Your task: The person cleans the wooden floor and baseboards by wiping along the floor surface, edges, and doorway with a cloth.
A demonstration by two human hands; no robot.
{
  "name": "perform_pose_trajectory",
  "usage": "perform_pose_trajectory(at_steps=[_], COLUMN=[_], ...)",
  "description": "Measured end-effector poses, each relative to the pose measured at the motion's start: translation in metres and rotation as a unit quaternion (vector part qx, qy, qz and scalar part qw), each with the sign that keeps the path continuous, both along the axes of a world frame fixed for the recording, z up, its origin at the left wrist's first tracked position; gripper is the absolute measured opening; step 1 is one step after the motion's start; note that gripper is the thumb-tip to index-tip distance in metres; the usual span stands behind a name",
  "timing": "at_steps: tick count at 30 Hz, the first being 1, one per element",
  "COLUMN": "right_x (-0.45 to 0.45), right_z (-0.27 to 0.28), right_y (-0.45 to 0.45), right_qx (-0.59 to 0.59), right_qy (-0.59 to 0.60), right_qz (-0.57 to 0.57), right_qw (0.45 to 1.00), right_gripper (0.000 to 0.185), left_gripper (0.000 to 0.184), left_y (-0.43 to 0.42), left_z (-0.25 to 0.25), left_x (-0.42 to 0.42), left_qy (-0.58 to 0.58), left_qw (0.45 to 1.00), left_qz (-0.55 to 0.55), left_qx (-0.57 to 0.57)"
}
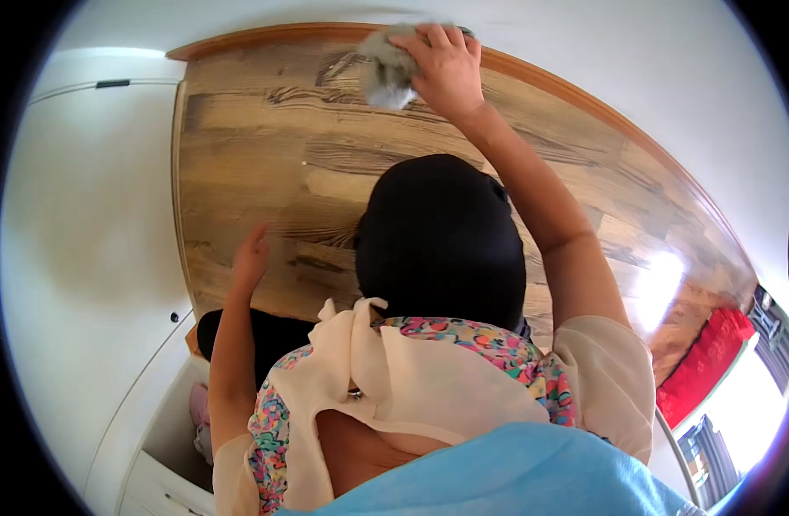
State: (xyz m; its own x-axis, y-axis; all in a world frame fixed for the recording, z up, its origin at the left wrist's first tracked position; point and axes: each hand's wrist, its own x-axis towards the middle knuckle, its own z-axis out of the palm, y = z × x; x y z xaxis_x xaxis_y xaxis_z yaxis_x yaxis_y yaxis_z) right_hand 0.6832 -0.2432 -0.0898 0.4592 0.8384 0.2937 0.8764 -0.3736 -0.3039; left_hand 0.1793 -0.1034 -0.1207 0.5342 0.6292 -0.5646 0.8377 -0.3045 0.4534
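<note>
The floor (239,163) is apparently being wiped, a grey cloth (384,69) grasped in the right hand (448,69), the left hand (252,254) unladen; steady pressure by the skirting (540,77) seems needed.

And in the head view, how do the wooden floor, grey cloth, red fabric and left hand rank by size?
1. Wooden floor
2. Grey cloth and red fabric: too alike to rank
3. Left hand

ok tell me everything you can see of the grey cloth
The grey cloth looks like soft fabric, bunched and crumpled, paler at its lower end. It lies at the floor's far edge, by the brown skirting. The right hand grips it, hiding part of it.
</note>
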Motion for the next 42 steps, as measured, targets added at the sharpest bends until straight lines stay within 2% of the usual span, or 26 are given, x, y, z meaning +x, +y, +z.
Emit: perform_pose_trajectory(at_steps=[1, 3, 5, 7, 9, 11, 12, 15, 17, 19, 21, 23, 24, 25, 26, 28, 30, 31, 33, 35, 37, 39, 40, 42], right_x=[0.010, 0.031, 0.037, 0.047, 0.053, 0.053, 0.053, 0.065, 0.061, 0.084, 0.070, 0.056, 0.054, 0.046, 0.044, 0.028, 0.021, 0.016, -0.008, -0.023, -0.056, -0.059, -0.062, -0.064], right_z=[0.000, -0.015, -0.034, -0.046, -0.050, -0.022, -0.001, 0.052, 0.072, 0.012, -0.022, -0.067, -0.108, -0.114, -0.118, -0.118, -0.118, -0.117, -0.105, -0.147, -0.140, -0.131, -0.131, -0.131], right_y=[-0.001, -0.017, -0.039, -0.065, -0.090, -0.110, -0.112, -0.098, -0.081, -0.084, -0.089, -0.101, -0.115, -0.113, -0.111, -0.099, -0.068, -0.051, -0.014, 0.027, 0.063, 0.078, 0.082, 0.077], right_qx=[0.044, 0.065, 0.071, 0.051, 0.041, 0.059, 0.129, 0.280, 0.284, 0.209, 0.043, -0.079, -0.012, 0.054, 0.052, 0.165, 0.199, 0.234, 0.207, 0.162, 0.107, 0.119, 0.119, 0.271], right_qy=[-0.071, -0.105, -0.024, 0.019, 0.178, 0.130, 0.107, -0.019, -0.068, -0.199, -0.199, 0.013, 0.090, 0.169, 0.172, 0.322, 0.351, 0.375, 0.406, 0.349, 0.334, 0.302, 0.302, 0.412], right_qz=[-0.002, -0.016, -0.066, -0.082, -0.162, -0.139, -0.114, -0.110, -0.127, -0.122, -0.113, -0.155, -0.219, -0.279, -0.276, -0.463, -0.467, -0.467, -0.439, -0.334, -0.235, -0.022, -0.023, -0.129], right_qw=[0.997, 0.992, 0.995, 0.995, 0.970, 0.980, 0.979, 0.954, 0.948, 0.950, 0.973, 0.985, 0.972, 0.944, 0.944, 0.809, 0.787, 0.766, 0.775, 0.861, 0.907, 0.946, 0.946, 0.860], right_gripper=[0.063, 0.065, 0.057, 0.060, 0.059, 0.057, 0.057, 0.058, 0.062, 0.067, 0.059, 0.060, 0.060, 0.060, 0.060, 0.064, 0.069, 0.074, 0.083, 0.086, 0.086, 0.085, 0.085, 0.070], left_gripper=[0.040, 0.040, 0.039, 0.039, 0.039, 0.038, 0.038, 0.039, 0.039, 0.039, 0.040, 0.040, 0.040, 0.040, 0.040, 0.040, 0.040, 0.040, 0.041, 0.041, 0.042, 0.044, 0.044, 0.045], left_y=[0.001, 0.010, 0.014, 0.011, 0.012, 0.014, 0.012, 0.005, 0.005, 0.008, 0.006, 0.006, 0.008, 0.008, 0.007, 0.003, 0.001, -0.001, -0.011, -0.016, -0.018, -0.017, -0.017, -0.019], left_z=[-0.001, -0.005, -0.006, -0.007, -0.011, -0.030, -0.034, -0.012, -0.014, -0.016, -0.011, -0.011, -0.013, -0.010, -0.005, 0.002, 0.003, 0.003, 0.007, 0.020, 0.021, 0.018, 0.021, 0.028], left_x=[-0.005, -0.010, -0.004, -0.008, -0.008, -0.017, -0.026, -0.003, -0.004, 0.001, 0.006, 0.001, 0.001, 0.003, 0.003, 0.001, -0.002, -0.005, -0.013, -0.007, -0.009, -0.018, -0.016, -0.013], left_qy=[-0.005, 0.072, 0.071, 0.082, 0.055, 0.010, -0.030, 0.002, 0.012, 0.014, 0.033, 0.021, 0.003, 0.003, 0.017, 0.036, 0.004, 0.003, 0.028, 0.031, 0.037, 0.048, 0.049, 0.052], left_qw=[1.000, 0.997, 0.996, 0.994, 0.997, 0.997, 0.997, 0.999, 0.998, 0.997, 0.999, 0.998, 0.998, 0.998, 0.998, 0.997, 0.997, 0.998, 0.999, 0.998, 0.996, 0.994, 0.994, 0.993], left_qz=[-0.007, 0.012, 0.029, 0.052, 0.052, 0.061, 0.066, 0.048, 0.060, 0.065, 0.039, 0.047, 0.052, 0.057, 0.061, 0.062, 0.071, 0.069, 0.036, 0.059, 0.082, 0.096, 0.096, 0.095], left_qx=[-0.009, -0.035, -0.037, -0.046, -0.029, -0.035, -0.038, -0.021, -0.026, -0.032, 0.013, 0.019, 0.028, 0.030, 0.029, 0.028, -0.013, -0.011, 0.013, -0.001, -0.022, -0.030, -0.030, -0.036])
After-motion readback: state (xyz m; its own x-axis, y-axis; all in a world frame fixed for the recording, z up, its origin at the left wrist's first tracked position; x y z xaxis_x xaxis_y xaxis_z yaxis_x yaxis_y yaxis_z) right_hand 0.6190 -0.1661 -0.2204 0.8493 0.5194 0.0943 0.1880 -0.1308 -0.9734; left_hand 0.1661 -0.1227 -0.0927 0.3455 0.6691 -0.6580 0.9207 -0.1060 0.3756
